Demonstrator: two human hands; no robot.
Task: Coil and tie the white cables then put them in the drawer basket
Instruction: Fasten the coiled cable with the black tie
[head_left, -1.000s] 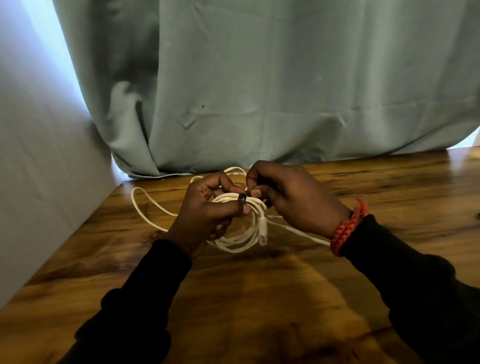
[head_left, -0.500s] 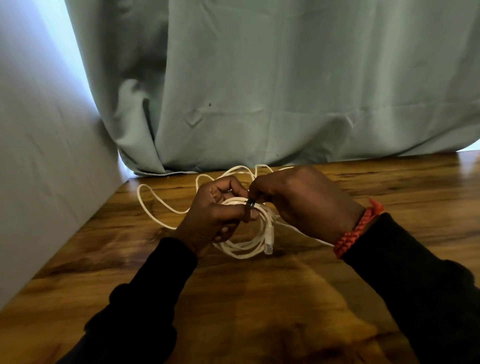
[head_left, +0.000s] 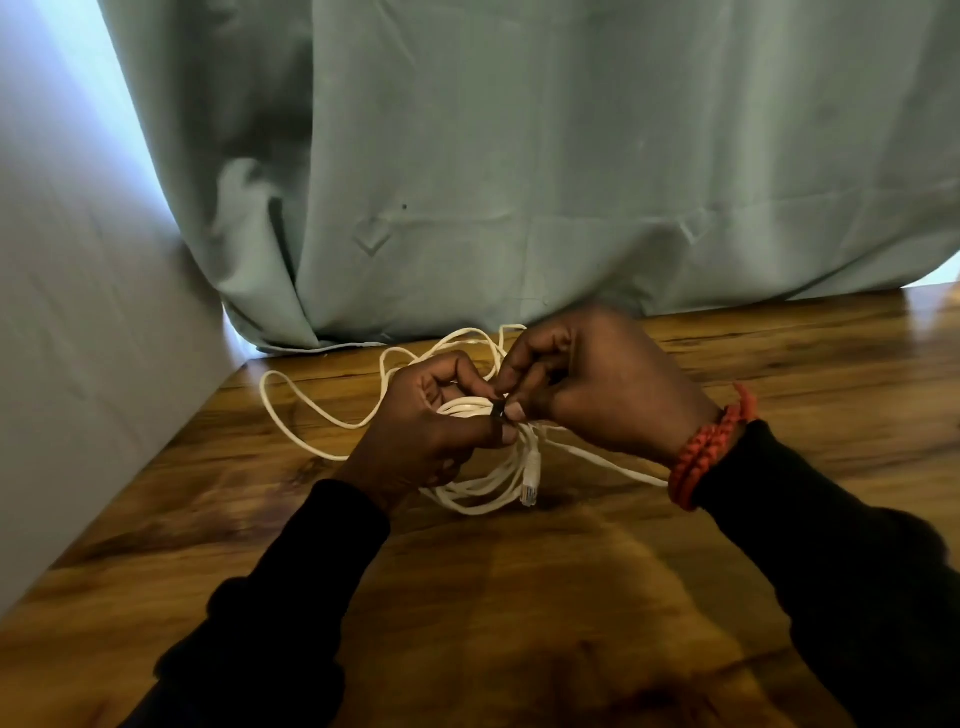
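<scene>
White cable (head_left: 483, 488) partly coiled, held just above wooden table (head_left: 571, 597); clear plug (head_left: 531, 486) hangs at coil's lower right. Loose loops trail left & back toward green curtain (head_left: 519, 156). Small dark tie (head_left: 498, 409) at coil top. Left hand (head_left: 426, 431) closed round coil; right hand (head_left: 597, 384) pinches tie w/ fingertips. Red bracelet (head_left: 706, 452) on right wrist.

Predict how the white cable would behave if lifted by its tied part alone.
The white cable is probably floppy: its loops sag below the left hand. Its loose strands on the table would likely trail. It looks light, since fingertips hold it.
</scene>
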